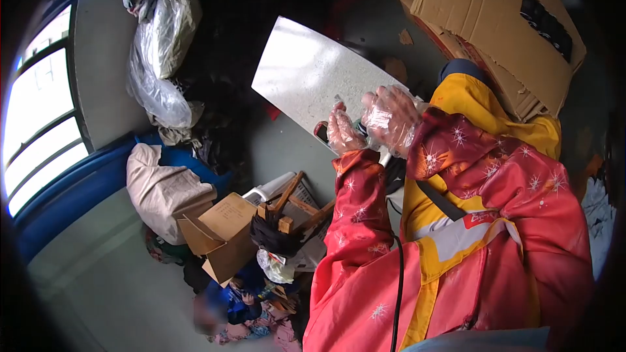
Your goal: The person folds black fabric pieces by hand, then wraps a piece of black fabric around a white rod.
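Both of my hands wear thin clear plastic gloves and are close together over the near edge of a shiny white-grey board or tabletop (313, 68). My left hand (344, 132) has its fingers drawn together and partly bent, with loose glove plastic at the tips. What lies between those fingers, if anything, is too small to tell. Just beside it, my right hand (391, 117) is curled, knuckles up, and whatever it grips is hidden. A small dark and red object (321, 131) shows at the board's edge near my left hand.
Flattened cardboard (482, 13) leans at the upper right. Clear plastic bags (160, 65) hang at the upper left near a window (45, 91). An open cardboard box (225, 221), beige cloth (163, 186), wooden pieces (287, 199) and piled fabric (244, 326) lie at the lower left.
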Demonstrator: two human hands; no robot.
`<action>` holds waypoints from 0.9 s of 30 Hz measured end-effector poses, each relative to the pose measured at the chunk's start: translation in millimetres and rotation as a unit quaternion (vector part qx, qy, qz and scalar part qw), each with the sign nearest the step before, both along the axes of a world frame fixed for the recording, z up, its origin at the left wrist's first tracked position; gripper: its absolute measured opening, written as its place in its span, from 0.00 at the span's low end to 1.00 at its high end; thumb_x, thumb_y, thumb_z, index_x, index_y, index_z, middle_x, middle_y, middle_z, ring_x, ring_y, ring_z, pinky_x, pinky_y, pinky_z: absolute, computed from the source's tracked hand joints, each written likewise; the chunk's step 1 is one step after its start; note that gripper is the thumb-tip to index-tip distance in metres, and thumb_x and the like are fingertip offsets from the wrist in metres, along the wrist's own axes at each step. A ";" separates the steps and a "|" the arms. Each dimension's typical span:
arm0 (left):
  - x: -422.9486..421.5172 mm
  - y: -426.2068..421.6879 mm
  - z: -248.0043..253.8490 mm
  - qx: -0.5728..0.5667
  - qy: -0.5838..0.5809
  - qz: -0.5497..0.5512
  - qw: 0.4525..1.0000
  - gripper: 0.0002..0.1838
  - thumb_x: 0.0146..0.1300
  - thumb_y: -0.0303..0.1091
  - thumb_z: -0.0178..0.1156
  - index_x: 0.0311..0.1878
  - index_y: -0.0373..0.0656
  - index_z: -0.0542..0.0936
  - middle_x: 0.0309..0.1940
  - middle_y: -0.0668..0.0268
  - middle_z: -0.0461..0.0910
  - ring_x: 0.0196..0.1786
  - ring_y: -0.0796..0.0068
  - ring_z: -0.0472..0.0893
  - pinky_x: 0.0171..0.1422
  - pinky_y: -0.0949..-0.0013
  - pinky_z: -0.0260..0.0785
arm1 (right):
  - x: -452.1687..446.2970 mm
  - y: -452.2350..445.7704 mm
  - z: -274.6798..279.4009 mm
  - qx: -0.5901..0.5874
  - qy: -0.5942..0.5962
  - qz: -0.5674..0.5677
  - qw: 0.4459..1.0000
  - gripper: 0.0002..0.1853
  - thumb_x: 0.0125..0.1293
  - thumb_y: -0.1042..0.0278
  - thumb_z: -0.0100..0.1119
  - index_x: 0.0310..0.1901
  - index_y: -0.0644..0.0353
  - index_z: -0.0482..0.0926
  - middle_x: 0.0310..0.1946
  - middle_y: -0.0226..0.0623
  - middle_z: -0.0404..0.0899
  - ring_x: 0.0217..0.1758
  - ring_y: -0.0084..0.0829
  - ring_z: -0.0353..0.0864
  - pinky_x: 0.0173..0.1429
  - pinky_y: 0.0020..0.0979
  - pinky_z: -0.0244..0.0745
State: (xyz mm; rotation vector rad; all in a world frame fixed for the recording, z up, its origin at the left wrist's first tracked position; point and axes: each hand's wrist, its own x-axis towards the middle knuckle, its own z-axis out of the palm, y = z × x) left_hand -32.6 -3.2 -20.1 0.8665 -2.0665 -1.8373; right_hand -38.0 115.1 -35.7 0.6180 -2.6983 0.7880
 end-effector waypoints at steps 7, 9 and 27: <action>-5.1 -1.1 19.3 -0.083 -0.045 -0.016 0.995 0.28 0.64 0.55 0.46 0.46 0.34 0.75 0.38 0.57 0.79 0.40 0.70 0.75 0.48 0.68 0.64 | -24.4 20.4 39.1 -0.074 -0.214 0.016 0.974 0.25 0.54 0.57 0.54 0.54 0.55 0.69 0.52 0.44 0.68 0.56 0.45 0.65 0.63 0.44 0.57; -4.6 -8.0 2.1 -0.066 -0.035 -0.011 0.997 0.28 0.64 0.55 0.45 0.44 0.35 0.77 0.34 0.58 0.80 0.38 0.70 0.75 0.47 0.68 0.64 | -23.2 20.8 28.6 -0.055 -0.069 0.047 0.995 0.23 0.53 0.59 0.54 0.52 0.55 0.71 0.50 0.45 0.69 0.56 0.44 0.66 0.62 0.43 0.59; -7.0 -27.2 -16.5 0.066 -0.009 -0.022 0.998 0.20 0.62 0.47 0.53 0.48 0.40 0.75 0.37 0.62 0.78 0.35 0.75 0.74 0.37 0.74 0.65 | -38.5 27.7 97.0 -0.210 -0.371 0.010 0.905 0.14 0.50 0.61 0.63 0.38 0.59 0.80 0.34 0.45 0.78 0.39 0.41 0.78 0.47 0.35 0.71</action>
